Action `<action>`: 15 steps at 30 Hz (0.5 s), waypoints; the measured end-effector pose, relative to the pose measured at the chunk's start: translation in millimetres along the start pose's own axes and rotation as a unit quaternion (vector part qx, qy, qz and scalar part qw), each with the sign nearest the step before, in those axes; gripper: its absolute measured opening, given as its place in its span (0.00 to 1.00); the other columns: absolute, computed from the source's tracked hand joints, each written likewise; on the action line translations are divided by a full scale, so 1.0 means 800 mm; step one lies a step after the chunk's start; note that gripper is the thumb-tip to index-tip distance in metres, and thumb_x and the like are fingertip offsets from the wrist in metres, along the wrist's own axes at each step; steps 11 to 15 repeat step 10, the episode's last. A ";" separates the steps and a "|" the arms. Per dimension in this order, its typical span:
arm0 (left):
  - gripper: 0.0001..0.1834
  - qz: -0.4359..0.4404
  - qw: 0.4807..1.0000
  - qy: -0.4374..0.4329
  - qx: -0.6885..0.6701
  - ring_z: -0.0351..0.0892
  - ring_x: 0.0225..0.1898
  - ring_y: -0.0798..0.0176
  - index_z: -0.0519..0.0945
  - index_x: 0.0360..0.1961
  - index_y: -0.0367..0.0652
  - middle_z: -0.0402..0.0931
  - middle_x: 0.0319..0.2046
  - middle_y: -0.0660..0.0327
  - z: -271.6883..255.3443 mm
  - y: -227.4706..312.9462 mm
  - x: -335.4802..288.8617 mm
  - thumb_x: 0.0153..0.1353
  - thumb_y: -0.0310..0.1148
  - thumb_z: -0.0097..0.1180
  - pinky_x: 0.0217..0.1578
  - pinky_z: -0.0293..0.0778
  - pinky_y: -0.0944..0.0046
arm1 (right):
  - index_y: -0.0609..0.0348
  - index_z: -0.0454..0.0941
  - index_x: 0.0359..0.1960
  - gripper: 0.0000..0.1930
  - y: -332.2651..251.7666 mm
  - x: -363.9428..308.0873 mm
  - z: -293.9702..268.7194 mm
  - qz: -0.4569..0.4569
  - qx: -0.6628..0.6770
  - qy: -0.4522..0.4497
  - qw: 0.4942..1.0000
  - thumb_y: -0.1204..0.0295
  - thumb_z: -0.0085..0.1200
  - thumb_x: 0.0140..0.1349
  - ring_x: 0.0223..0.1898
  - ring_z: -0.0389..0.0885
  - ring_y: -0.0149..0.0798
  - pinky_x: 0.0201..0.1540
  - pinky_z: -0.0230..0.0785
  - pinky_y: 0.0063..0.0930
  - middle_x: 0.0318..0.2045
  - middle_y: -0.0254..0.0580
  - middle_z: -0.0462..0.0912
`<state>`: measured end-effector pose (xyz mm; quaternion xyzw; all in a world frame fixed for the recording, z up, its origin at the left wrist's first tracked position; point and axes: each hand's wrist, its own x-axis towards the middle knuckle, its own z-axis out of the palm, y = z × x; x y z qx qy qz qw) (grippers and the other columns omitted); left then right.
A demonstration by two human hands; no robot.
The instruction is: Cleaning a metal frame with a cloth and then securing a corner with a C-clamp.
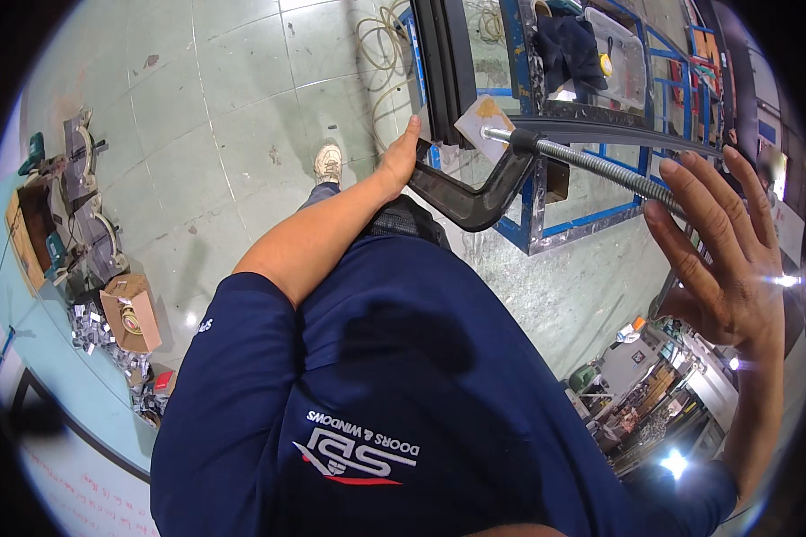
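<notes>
A large black C-clamp (480, 208) with a long threaded screw (600, 166) sits at the corner of dark metal profiles (448, 67). A small pale pad with a brown stain (487, 122) lies under the screw's tip, against the profile. My left hand (401, 163) is closed around the clamp's left end beside the profile, thumb pointing up; its other fingers are mostly hidden. At the screw's far right end, my right hand (725, 255) is raised with its fingers stretched and apart. That hand hides the end of the screw, so whether they touch is unclear.
A blue-edged metal stand (533, 215) carries the profiles. Beyond them lies a clear plastic bin (620, 63) with dark cloth by it. A coiled hose (381, 45) rests on the tiled floor. Saws (81, 197) and an open cardboard box (132, 313) are at the left.
</notes>
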<state>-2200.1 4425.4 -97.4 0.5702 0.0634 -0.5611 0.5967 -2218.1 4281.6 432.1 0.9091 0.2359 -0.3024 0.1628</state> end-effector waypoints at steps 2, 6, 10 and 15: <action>0.52 0.014 1.000 -0.012 -0.003 0.70 0.61 0.52 0.70 0.63 0.26 0.73 0.59 0.43 0.004 0.008 -0.008 0.69 0.72 0.29 0.65 0.59 0.61 | 0.52 0.78 0.58 0.29 0.005 -0.003 0.023 -0.016 -0.023 0.036 0.999 0.58 0.60 0.52 0.58 0.78 0.53 0.70 0.57 0.60 0.62 0.50 0.75; 0.49 0.027 0.998 -0.026 -0.041 0.71 0.60 0.53 0.71 0.62 0.26 0.74 0.58 0.44 0.014 0.016 -0.016 0.71 0.69 0.31 0.64 0.60 0.62 | 0.53 0.84 0.44 0.17 0.008 0.003 0.036 -0.054 -0.084 0.156 0.983 0.67 0.66 0.51 0.35 0.85 0.38 0.67 0.65 0.56 0.44 0.48 0.83; 0.48 0.015 0.997 -0.041 -0.065 0.70 0.61 0.53 0.70 0.63 0.27 0.74 0.58 0.43 0.014 0.010 -0.007 0.71 0.68 0.32 0.65 0.59 0.63 | 0.52 0.85 0.42 0.17 0.007 0.002 0.040 -0.052 -0.082 0.164 0.982 0.77 0.68 0.47 0.30 0.83 0.37 0.66 0.66 0.54 0.42 0.47 0.84; 0.48 0.015 0.997 -0.041 -0.065 0.70 0.61 0.53 0.70 0.63 0.27 0.74 0.58 0.43 0.014 0.010 -0.007 0.71 0.68 0.32 0.65 0.59 0.63 | 0.52 0.85 0.42 0.17 0.007 0.002 0.040 -0.052 -0.082 0.164 0.982 0.77 0.68 0.47 0.30 0.83 0.37 0.66 0.66 0.54 0.42 0.47 0.84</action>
